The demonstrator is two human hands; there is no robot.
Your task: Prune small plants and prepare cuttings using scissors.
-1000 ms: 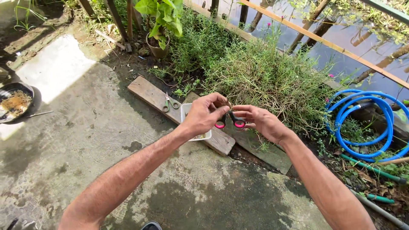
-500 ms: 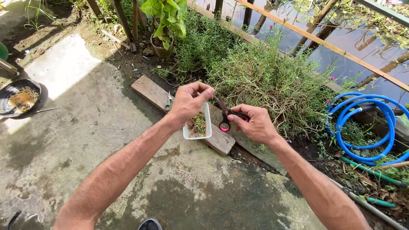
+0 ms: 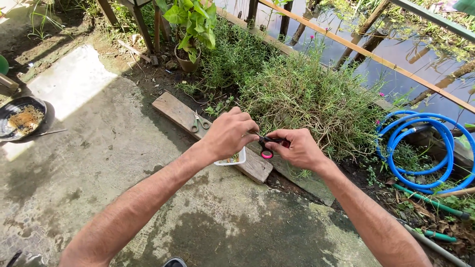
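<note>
left hand (image 3: 228, 133) dropped over tub (image 3: 236, 159); right hand (image 3: 293, 146) grips scissors (image 3: 267, 146)

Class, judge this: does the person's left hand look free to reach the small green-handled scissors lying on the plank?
Probably yes. The left hand hovers just right of the green scissors, nothing lies between them on the plank.

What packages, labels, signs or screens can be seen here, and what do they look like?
No labels, signs or screens show.
White plastic tub: the nearest thing to a package, a small rectangular container on the wooden plank, mostly hidden under the left hand.
</note>
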